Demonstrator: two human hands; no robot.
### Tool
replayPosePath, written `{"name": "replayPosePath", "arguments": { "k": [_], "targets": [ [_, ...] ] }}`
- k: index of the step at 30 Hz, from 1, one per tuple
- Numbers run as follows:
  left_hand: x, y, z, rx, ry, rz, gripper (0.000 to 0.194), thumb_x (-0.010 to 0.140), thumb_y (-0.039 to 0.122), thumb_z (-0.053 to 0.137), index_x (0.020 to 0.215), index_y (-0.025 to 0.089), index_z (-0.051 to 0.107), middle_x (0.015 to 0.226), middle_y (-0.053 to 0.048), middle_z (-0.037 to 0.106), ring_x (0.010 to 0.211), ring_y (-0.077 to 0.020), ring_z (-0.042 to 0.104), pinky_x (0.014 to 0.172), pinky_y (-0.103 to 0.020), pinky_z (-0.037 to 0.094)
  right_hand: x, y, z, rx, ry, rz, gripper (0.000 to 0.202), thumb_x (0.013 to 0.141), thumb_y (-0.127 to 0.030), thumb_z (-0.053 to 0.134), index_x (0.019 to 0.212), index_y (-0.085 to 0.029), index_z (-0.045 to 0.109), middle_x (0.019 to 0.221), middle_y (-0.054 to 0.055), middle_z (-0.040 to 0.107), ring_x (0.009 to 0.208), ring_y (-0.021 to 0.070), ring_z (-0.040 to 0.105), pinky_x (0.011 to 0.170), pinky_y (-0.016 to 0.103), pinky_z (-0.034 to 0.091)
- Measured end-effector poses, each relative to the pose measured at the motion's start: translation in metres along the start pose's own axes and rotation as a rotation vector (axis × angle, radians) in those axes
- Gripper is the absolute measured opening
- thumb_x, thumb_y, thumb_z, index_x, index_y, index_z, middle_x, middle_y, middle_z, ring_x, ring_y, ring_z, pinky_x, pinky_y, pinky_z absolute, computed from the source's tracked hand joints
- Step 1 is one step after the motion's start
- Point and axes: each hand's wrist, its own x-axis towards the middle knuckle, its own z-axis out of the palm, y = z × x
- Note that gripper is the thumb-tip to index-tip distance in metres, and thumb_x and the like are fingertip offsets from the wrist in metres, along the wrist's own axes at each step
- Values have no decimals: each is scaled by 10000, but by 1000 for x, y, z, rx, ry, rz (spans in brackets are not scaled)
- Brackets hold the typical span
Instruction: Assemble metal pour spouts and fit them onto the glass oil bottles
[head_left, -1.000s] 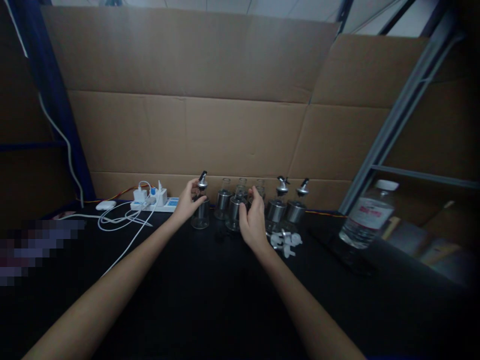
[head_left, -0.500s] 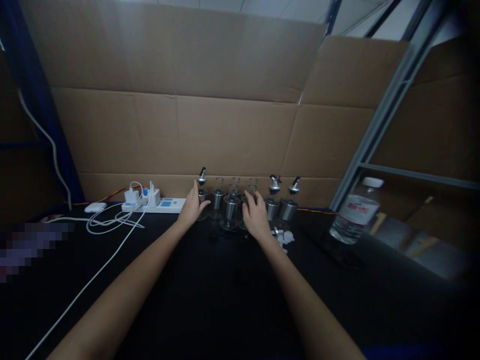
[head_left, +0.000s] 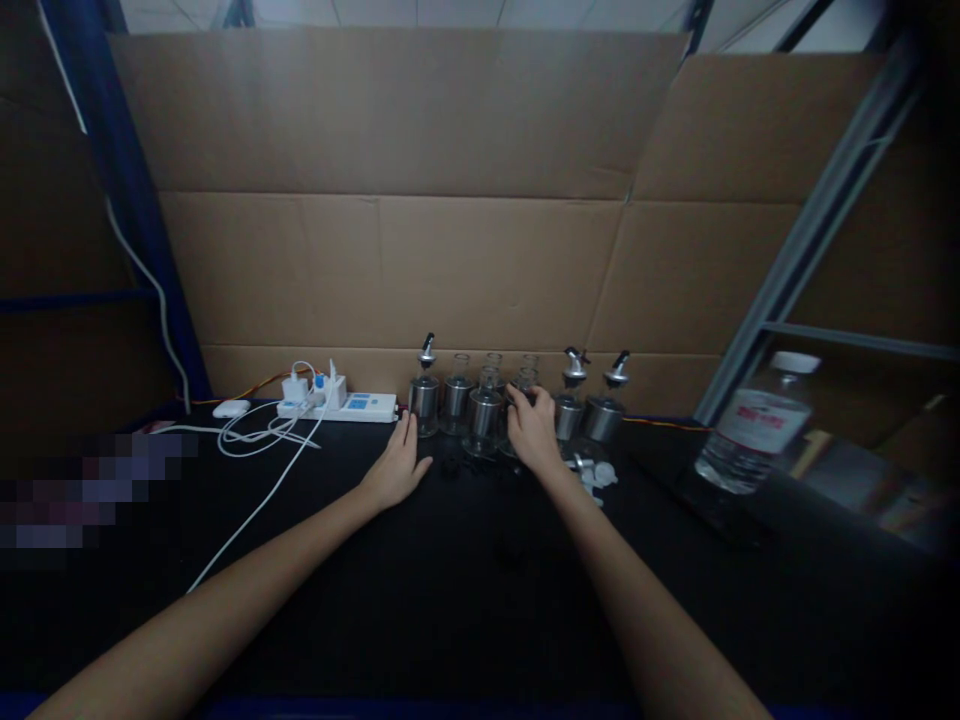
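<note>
My left hand (head_left: 396, 466) lies low on the black table with its fingers stretched out and its thumb apart. It holds nothing; its fingertips are beside the leftmost steel-sleeved glass bottle (head_left: 424, 398), which carries a dark-tipped pourer spout (head_left: 427, 350). My right hand (head_left: 534, 425) has its fingers curled round a bottle without a spout (head_left: 529, 364), partly hidden behind them. Other spoutless bottles, including a front one (head_left: 485, 415), stand between my hands. Right of my right hand are two bottles with pourers (head_left: 574, 368), (head_left: 616, 370).
White plastic pieces (head_left: 598, 472) and small dark parts (head_left: 457, 467) lie before the bottles. A capped water bottle (head_left: 757, 420) stands at the right. At left are a power strip (head_left: 371, 407), plugs and loose white cables (head_left: 251, 515). A cardboard wall (head_left: 480, 260) rises behind.
My left hand has come down from the side of the leftmost bottle to the table in front of it. My right hand stays at its bottle. The whole view has shifted slightly.
</note>
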Motion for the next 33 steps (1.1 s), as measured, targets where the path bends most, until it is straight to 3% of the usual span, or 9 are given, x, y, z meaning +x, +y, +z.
{"name": "replayPosePath", "arguments": {
  "k": [7,14,18,20,24,26,29,33],
  "targets": [
    [-10,13,-10,47,46,74,555,783,274,385,1265,83,187,1362,-163,132,1249,-238,128,1004,-389,232,2,-2,-3,99,119,-41,383,778,-175,335,1147,-131,431,1033,135,328,1006,250,340,839,415,337],
    [-9,12,-9,28,49,67,543,782,286,389,1255,74,226,1340,-163,203,1243,-241,160,1004,-395,234,1,-24,-40,161,327,-60,410,781,-192,359,1191,-192,379,1104,127,308,1079,265,295,855,475,294],
    [-10,23,-22,-43,74,115,561,805,324,355,1283,106,158,1335,-145,232,1240,-213,185,1007,-399,219,-6,-46,-59,278,386,-99,436,771,-184,390,1204,-226,368,1117,106,314,1083,250,314,876,473,291],
    [-12,31,-30,-86,91,178,608,798,340,376,1299,141,94,1339,-130,229,1238,-208,192,1007,-413,208,-13,-60,-62,376,337,-148,439,776,-180,392,1210,-236,362,1115,95,325,1082,231,333,888,448,307],
    [-17,38,-37,-197,143,289,837,696,355,533,1303,142,-3,1340,-155,210,1226,-247,215,985,-419,241,-30,-88,-59,536,75,-355,442,790,-185,398,1228,-210,343,1130,100,336,1096,205,343,913,383,331],
    [-19,36,-35,-268,190,249,895,648,324,582,1298,136,-5,1309,-174,266,1187,-261,297,943,-407,308,-36,-100,-55,579,-57,-456,438,792,-192,406,1226,-185,349,1142,110,336,1103,196,344,917,356,341],
    [-19,33,-31,-359,242,125,847,607,277,608,1272,154,97,1173,-142,448,1027,-236,485,826,-351,422,-38,-109,-54,604,-158,-514,411,798,-187,394,1209,-187,376,1181,105,340,1128,183,335,931,339,337],
    [-13,29,-30,-375,359,-53,689,599,307,612,1174,166,259,1059,-106,521,929,-214,537,775,-327,440,-25,-94,-64,543,-224,-506,360,826,-188,337,1171,-243,421,1216,45,400,1120,153,377,926,323,342]
  ]
}}
